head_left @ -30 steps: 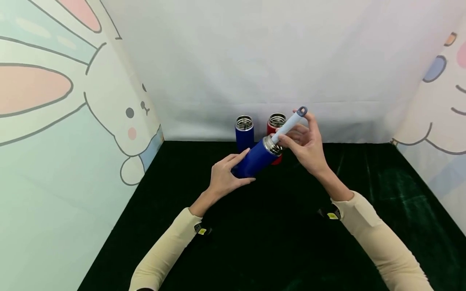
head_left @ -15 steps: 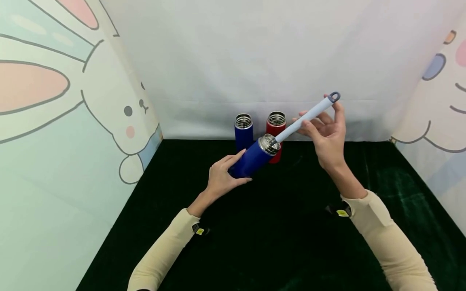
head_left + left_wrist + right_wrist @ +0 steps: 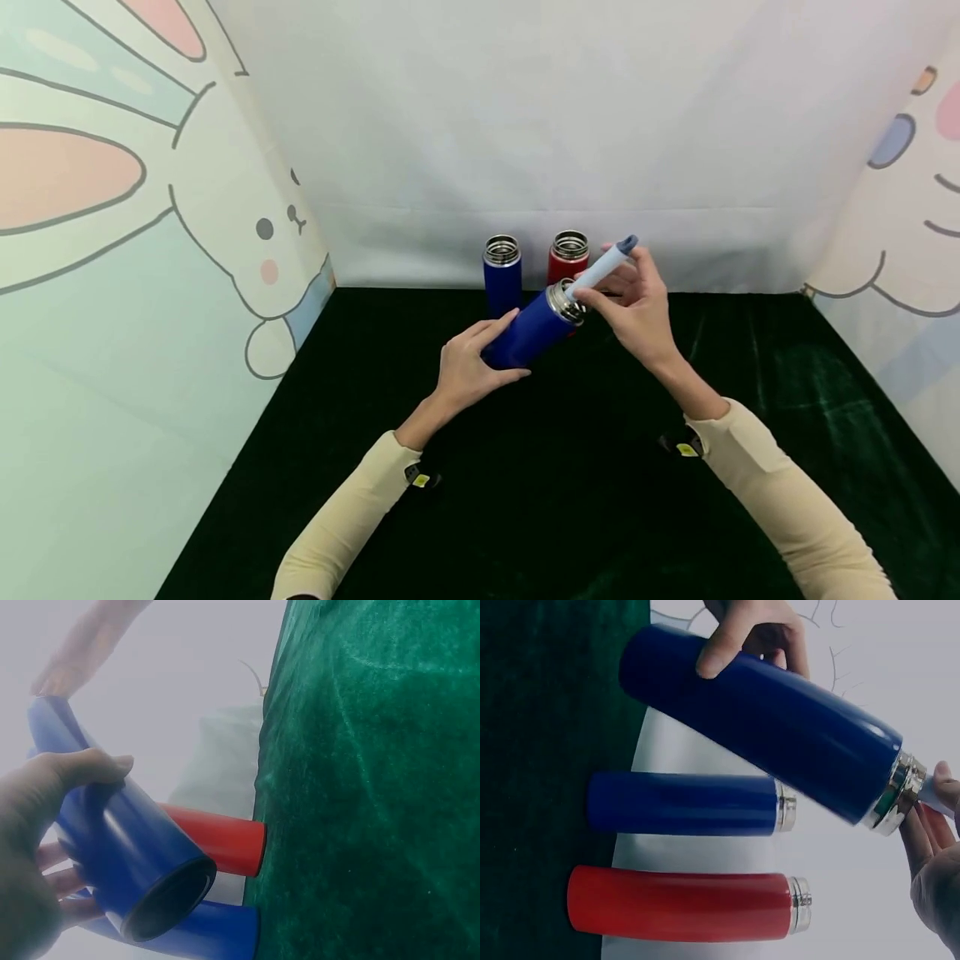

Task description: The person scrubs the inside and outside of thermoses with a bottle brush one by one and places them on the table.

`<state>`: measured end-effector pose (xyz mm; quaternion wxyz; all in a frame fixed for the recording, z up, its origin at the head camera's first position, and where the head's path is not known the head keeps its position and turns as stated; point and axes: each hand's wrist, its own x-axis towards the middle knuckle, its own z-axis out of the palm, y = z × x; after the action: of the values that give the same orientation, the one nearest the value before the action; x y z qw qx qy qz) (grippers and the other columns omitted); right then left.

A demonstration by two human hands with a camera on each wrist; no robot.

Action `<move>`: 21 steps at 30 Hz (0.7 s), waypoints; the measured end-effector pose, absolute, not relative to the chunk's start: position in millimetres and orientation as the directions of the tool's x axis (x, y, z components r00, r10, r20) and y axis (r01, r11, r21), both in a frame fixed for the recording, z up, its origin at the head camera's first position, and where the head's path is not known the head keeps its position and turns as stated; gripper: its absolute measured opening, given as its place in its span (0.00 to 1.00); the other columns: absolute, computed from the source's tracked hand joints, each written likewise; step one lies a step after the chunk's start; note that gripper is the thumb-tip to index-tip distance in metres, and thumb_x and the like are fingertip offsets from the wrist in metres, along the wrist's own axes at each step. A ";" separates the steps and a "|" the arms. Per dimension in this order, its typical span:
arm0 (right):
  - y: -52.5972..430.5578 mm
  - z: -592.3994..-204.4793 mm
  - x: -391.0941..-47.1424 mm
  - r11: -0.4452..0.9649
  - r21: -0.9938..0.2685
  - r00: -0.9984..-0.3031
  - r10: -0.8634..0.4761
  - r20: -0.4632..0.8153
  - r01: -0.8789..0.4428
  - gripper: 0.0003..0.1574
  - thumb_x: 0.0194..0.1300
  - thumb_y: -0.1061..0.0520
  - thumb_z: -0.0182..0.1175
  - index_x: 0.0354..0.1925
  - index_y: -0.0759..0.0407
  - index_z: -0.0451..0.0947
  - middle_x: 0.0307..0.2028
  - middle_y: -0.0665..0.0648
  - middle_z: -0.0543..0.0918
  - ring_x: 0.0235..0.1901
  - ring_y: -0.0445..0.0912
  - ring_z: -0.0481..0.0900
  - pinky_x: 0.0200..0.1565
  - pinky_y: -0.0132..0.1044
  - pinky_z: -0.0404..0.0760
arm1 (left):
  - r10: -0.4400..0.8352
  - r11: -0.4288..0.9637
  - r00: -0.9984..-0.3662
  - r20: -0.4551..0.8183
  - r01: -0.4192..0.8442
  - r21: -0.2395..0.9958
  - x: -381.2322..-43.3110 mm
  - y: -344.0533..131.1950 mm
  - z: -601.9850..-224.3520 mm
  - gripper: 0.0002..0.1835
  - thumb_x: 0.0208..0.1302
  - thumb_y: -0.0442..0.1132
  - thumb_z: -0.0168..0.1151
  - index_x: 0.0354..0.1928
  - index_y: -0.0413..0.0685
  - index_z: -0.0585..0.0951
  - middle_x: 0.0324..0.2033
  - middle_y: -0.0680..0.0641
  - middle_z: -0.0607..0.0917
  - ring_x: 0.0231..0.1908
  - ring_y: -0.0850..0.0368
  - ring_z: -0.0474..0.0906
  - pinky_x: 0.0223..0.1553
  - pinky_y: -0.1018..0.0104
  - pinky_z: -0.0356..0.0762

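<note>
Blue bottle (image 3: 532, 332), gripped tilted by the left hand (image 3: 468, 368) in front of a red bottle (image 3: 561, 268), receives a light-blue rod (image 3: 602, 269) pinched by the right hand (image 3: 641, 317); working inside appears under way, the next stroke needing steady support.

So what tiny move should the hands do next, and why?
I'd probably have the right hand draw the light-blue handle out a little: that hand's fingers are right by the open mouth of the tilted blue bottle, seemingly leaving little room to push deeper, and the left hand grips the bottle, which should steady it.
</note>
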<state>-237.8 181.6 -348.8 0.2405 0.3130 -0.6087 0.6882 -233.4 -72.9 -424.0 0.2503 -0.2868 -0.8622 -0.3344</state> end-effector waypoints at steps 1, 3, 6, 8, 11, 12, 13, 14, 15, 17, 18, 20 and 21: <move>181.0 -349.0 -237.7 -0.117 -0.683 -0.681 -0.067 0.730 -0.721 0.40 0.57 0.84 0.62 0.65 0.67 0.68 0.44 0.49 0.90 0.40 0.38 0.90 0.41 0.29 0.86 | 0.326 0.612 -0.712 0.622 0.661 0.435 -233.3 -72.7 -424.3 0.48 0.41 0.50 0.87 0.70 0.59 0.76 0.51 0.45 0.88 0.51 0.49 0.86 0.53 0.51 0.85; 180.9 -348.1 -237.9 -0.131 -0.672 -0.667 -0.089 0.740 -0.728 0.42 0.58 0.83 0.61 0.69 0.67 0.65 0.46 0.51 0.90 0.42 0.40 0.90 0.43 0.29 0.87 | 0.324 0.611 -0.715 0.619 0.658 0.440 -233.3 -73.1 -425.2 0.48 0.41 0.50 0.87 0.70 0.58 0.76 0.51 0.45 0.88 0.52 0.49 0.86 0.53 0.50 0.85; 184.1 -344.2 -238.8 -0.246 -0.651 -0.655 -0.078 0.751 -0.718 0.45 0.61 0.83 0.57 0.73 0.62 0.60 0.48 0.59 0.89 0.44 0.46 0.90 0.45 0.35 0.88 | 0.321 0.617 -0.723 0.611 0.650 0.445 -233.7 -74.5 -426.5 0.49 0.41 0.50 0.87 0.70 0.58 0.76 0.52 0.45 0.88 0.53 0.49 0.86 0.54 0.50 0.84; 187.8 -340.6 -239.2 -0.344 -0.628 -0.655 -0.048 0.754 -0.698 0.45 0.63 0.84 0.54 0.73 0.62 0.57 0.48 0.64 0.88 0.45 0.52 0.91 0.45 0.40 0.88 | 0.317 0.618 -0.730 0.605 0.643 0.452 -234.1 -75.6 -427.3 0.49 0.42 0.50 0.87 0.70 0.59 0.76 0.52 0.45 0.88 0.53 0.49 0.86 0.54 0.50 0.84; 195.4 -333.6 -239.2 -0.411 -0.600 -0.665 0.020 0.747 -0.686 0.44 0.64 0.83 0.54 0.73 0.62 0.58 0.46 0.66 0.88 0.44 0.55 0.91 0.43 0.43 0.89 | 0.310 0.619 -0.740 0.596 0.634 0.465 -234.6 -76.8 -428.2 0.49 0.42 0.49 0.86 0.71 0.61 0.75 0.52 0.45 0.88 0.54 0.49 0.85 0.55 0.50 0.84; 198.1 -331.1 -239.1 -0.416 -0.594 -0.670 0.051 0.741 -0.688 0.43 0.64 0.82 0.55 0.72 0.61 0.59 0.45 0.65 0.88 0.43 0.55 0.91 0.42 0.43 0.89 | 0.310 0.618 -0.741 0.596 0.633 0.466 -234.7 -77.1 -428.5 0.49 0.42 0.49 0.86 0.71 0.61 0.75 0.52 0.45 0.88 0.54 0.49 0.85 0.55 0.49 0.84; 200.8 -328.8 -238.9 -0.415 -0.590 -0.674 0.082 0.734 -0.693 0.42 0.64 0.81 0.55 0.71 0.61 0.60 0.44 0.65 0.89 0.42 0.55 0.91 0.41 0.43 0.89 | 0.310 0.619 -0.742 0.594 0.632 0.467 -234.5 -77.2 -428.5 0.49 0.43 0.49 0.86 0.71 0.61 0.75 0.52 0.45 0.88 0.54 0.49 0.85 0.56 0.49 0.84; 203.3 -326.8 -238.8 -0.411 -0.586 -0.677 0.112 0.727 -0.698 0.41 0.64 0.81 0.56 0.71 0.62 0.61 0.43 0.65 0.89 0.41 0.54 0.91 0.40 0.42 0.89 | 0.312 0.619 -0.742 0.594 0.633 0.466 -234.4 -77.1 -428.6 0.49 0.43 0.50 0.86 0.71 0.61 0.75 0.52 0.45 0.88 0.54 0.49 0.85 0.55 0.49 0.84; 205.4 -325.3 -238.7 -0.400 -0.586 -0.679 0.138 0.721 -0.704 0.40 0.64 0.80 0.57 0.70 0.62 0.62 0.43 0.65 0.89 0.40 0.53 0.91 0.39 0.42 0.89 | 0.316 0.620 -0.740 0.594 0.635 0.461 -234.2 -77.0 -428.6 0.49 0.43 0.50 0.86 0.71 0.61 0.75 0.52 0.45 0.88 0.53 0.49 0.86 0.55 0.49 0.84; 207.3 -324.0 -238.6 -0.382 -0.588 -0.680 0.172 0.713 -0.713 0.40 0.64 0.80 0.58 0.69 0.61 0.63 0.42 0.64 0.89 0.39 0.51 0.91 0.38 0.40 0.89 | 0.320 0.621 -0.736 0.597 0.639 0.454 -233.6 -76.6 -428.6 0.49 0.43 0.50 0.86 0.71 0.61 0.75 0.52 0.45 0.88 0.53 0.49 0.86 0.55 0.49 0.84; 207.2 -324.5 -238.6 -0.379 -0.587 -0.679 0.178 0.712 -0.715 0.40 0.63 0.80 0.59 0.69 0.61 0.63 0.41 0.64 0.89 0.39 0.51 0.91 0.38 0.40 0.89 | 0.320 0.621 -0.733 0.601 0.641 0.451 -233.4 -76.3 -428.7 0.48 0.43 0.50 0.86 0.71 0.61 0.75 0.52 0.45 0.88 0.53 0.49 0.86 0.55 0.49 0.84; 204.5 -327.0 -238.9 -0.380 -0.587 -0.677 0.165 0.717 -0.714 0.40 0.62 0.81 0.59 0.69 0.62 0.63 0.40 0.64 0.89 0.38 0.51 0.91 0.37 0.41 0.89 | 0.317 0.619 -0.727 0.609 0.646 0.448 -233.1 -75.6 -428.7 0.48 0.43 0.49 0.86 0.71 0.60 0.75 0.52 0.45 0.88 0.53 0.49 0.86 0.55 0.49 0.84; 202.1 -328.9 -239.1 -0.379 -0.589 -0.676 0.150 0.721 -0.713 0.41 0.61 0.82 0.59 0.68 0.62 0.64 0.40 0.64 0.89 0.38 0.51 0.91 0.37 0.41 0.89 | 0.313 0.617 -0.723 0.616 0.648 0.447 -233.0 -75.2 -428.9 0.48 0.42 0.49 0.86 0.70 0.59 0.76 0.52 0.45 0.88 0.53 0.49 0.86 0.55 0.49 0.84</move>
<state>-239.1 202.1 -328.9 0.2776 0.2914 -0.4830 0.7777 -233.0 -75.2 -428.9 0.2474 -0.2779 -0.8643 -0.3384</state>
